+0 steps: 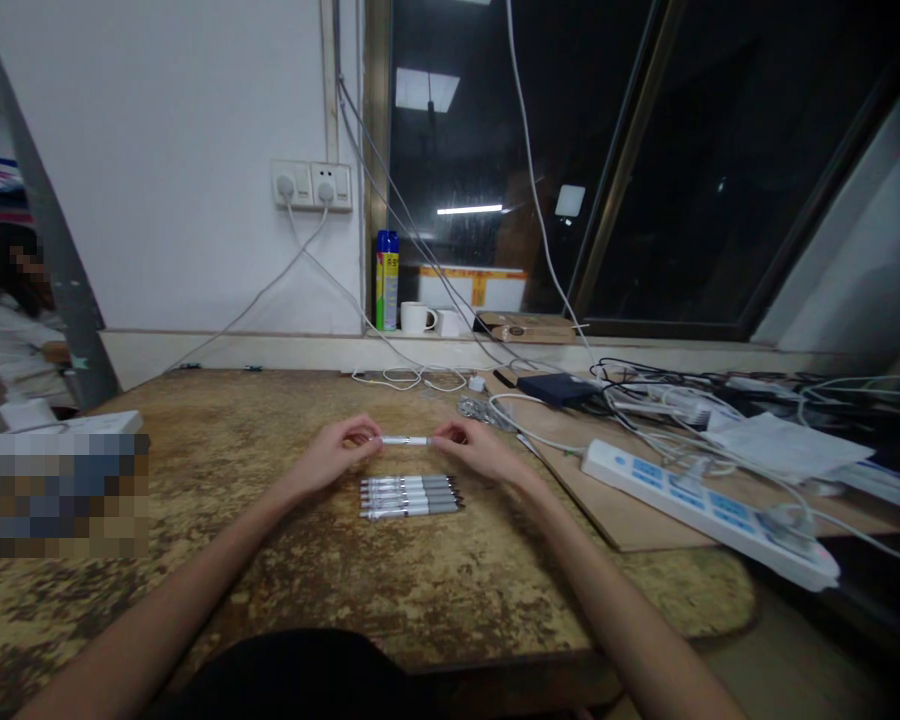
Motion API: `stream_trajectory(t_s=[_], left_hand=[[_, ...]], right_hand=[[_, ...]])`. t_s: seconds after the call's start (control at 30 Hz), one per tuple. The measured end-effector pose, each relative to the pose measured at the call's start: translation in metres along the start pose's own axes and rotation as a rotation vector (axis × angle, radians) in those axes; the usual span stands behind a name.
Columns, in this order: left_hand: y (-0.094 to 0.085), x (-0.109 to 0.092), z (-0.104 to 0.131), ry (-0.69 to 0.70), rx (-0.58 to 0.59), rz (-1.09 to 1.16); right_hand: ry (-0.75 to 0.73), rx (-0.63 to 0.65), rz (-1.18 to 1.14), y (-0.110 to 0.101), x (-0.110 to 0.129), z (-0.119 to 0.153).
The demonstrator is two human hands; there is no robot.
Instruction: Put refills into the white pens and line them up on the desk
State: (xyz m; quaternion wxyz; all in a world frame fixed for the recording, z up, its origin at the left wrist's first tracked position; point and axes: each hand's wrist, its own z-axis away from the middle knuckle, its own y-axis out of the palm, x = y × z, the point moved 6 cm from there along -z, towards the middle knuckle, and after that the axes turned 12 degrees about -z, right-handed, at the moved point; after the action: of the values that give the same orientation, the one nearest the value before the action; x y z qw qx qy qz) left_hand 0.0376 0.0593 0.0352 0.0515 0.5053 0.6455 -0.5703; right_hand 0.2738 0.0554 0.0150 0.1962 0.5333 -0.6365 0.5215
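Note:
Between my two hands a white pen [406,441] lies level, gripped at both ends. My left hand [343,450] pinches its left end with thumb and fingers. At the other end, my right hand [471,446] closes on the tip in the same way. Just below, several similar pens [409,496] with clear or white barrels and grey grips lie side by side in a neat stack of rows on the worn table [285,590], grey ends toward the right.
A white power strip [709,515] with plugs rests at the right on a brown board [607,505], amid tangled cables and papers [791,447]. Behind stand a spray can [387,283] and a white mug [418,318] on the sill. Another person [15,320] is at far left.

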Motion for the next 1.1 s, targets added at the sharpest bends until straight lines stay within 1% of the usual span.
stream_trajectory(t_s=[0.03,0.1,0.17,0.23,0.37,0.5,0.6,0.67,0.77,0.83,0.93,1.0,1.1], left_hand=[[-0.003,0.003,0.001,-0.004,0.020,-0.045],[-0.004,0.007,0.004,-0.016,0.111,-0.090],[-0.003,0.009,0.007,-0.021,0.212,-0.094],[-0.002,0.010,0.010,-0.025,0.277,-0.088],[-0.002,0.012,0.011,-0.039,0.327,-0.106],[-0.004,0.004,0.011,-0.027,0.344,-0.102],[-0.008,-0.004,0.011,-0.032,0.299,-0.081],[-0.009,-0.005,0.011,-0.044,0.261,-0.084],[-0.008,0.004,0.009,-0.069,0.198,-0.126],[-0.005,0.012,0.007,-0.082,0.155,-0.115],[-0.005,0.022,0.006,-0.126,0.025,-0.064],[-0.006,0.027,0.009,-0.184,-0.078,-0.036],[-0.006,0.028,0.017,-0.238,-0.195,-0.002]], right_hand=[[0.015,0.023,0.009,0.000,-0.006,0.000],[0.046,0.102,0.010,0.005,-0.013,0.002],[0.062,0.179,-0.018,0.012,-0.016,0.004],[0.063,0.214,-0.047,0.017,-0.015,0.006],[0.074,0.212,-0.055,0.018,-0.014,0.007],[0.095,0.226,-0.061,0.018,-0.012,0.007],[0.084,0.178,-0.040,0.015,-0.010,0.005],[0.072,0.104,-0.014,0.011,-0.009,0.002],[0.055,-0.012,0.023,0.003,-0.010,0.000],[0.076,-0.071,0.013,-0.001,-0.014,-0.001],[0.129,-0.176,-0.055,-0.006,-0.023,0.001],[0.141,-0.232,-0.082,-0.008,-0.027,0.003],[0.159,-0.327,-0.136,-0.009,-0.031,0.011]])
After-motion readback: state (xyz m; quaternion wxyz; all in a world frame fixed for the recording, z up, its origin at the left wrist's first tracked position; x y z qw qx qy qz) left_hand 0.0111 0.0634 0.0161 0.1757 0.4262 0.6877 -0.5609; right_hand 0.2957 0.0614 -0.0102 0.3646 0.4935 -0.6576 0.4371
